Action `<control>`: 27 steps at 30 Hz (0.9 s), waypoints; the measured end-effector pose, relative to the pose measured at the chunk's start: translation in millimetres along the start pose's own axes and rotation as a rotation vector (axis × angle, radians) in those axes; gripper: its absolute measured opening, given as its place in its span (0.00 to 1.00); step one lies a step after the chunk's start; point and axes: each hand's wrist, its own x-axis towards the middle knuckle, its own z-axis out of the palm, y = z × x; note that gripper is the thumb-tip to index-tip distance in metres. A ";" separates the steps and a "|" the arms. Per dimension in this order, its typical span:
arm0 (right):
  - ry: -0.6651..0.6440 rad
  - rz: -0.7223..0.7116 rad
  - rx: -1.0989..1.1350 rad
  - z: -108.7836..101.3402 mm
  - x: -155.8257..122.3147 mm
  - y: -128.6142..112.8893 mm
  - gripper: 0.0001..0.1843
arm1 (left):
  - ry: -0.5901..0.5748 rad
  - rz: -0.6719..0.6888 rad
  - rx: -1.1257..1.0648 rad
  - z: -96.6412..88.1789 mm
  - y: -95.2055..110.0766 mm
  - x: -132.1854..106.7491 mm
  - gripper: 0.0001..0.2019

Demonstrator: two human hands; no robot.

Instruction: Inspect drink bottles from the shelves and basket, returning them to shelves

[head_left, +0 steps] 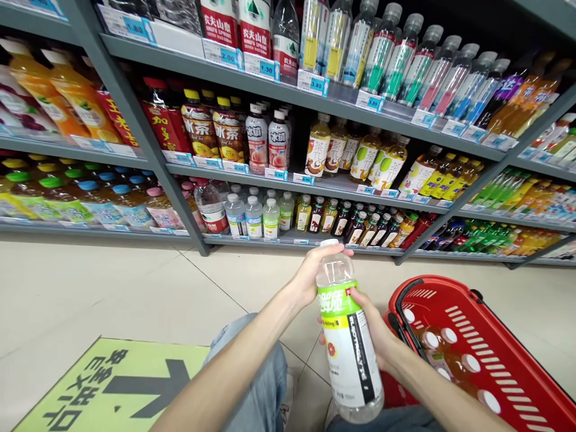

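A clear drink bottle [351,360] with a green, yellow and white label is held tilted in front of me, its white cap toward the shelf. My left hand [317,267] is wrapped around the neck, just below the cap. Around the label at mid-body closes my right hand [375,330], thumb on the near side and fingertips showing at the far edge. Similar bottles [270,219] with white caps stand on the bottom shelf beyond.
A red shopping basket [490,324] on the floor at right contains several white-capped bottles. Shelves [288,180] packed with drinks and price tags span the view. At lower left, a yellow-green floor sign [135,384] shows an arrow. My bent knees are below my arms.
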 end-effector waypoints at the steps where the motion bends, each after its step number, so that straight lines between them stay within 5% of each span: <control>1: -0.040 0.008 0.020 -0.5 -1.3 0.4 0.40 | -0.027 0.005 -0.011 0.5 2.4 -1.9 0.12; 15: -0.440 0.038 0.091 -17.4 8.1 16.3 0.51 | -0.312 0.135 0.002 1.4 7.0 -13.6 0.16; 23: -0.412 0.062 -0.079 -16.2 0.7 2.3 0.46 | -0.374 0.256 0.043 -6.9 10.1 -9.3 0.13; 27: -0.230 -0.057 -0.176 -22.0 -2.0 -6.2 0.35 | -0.279 0.316 0.199 -10.5 8.3 -4.1 0.15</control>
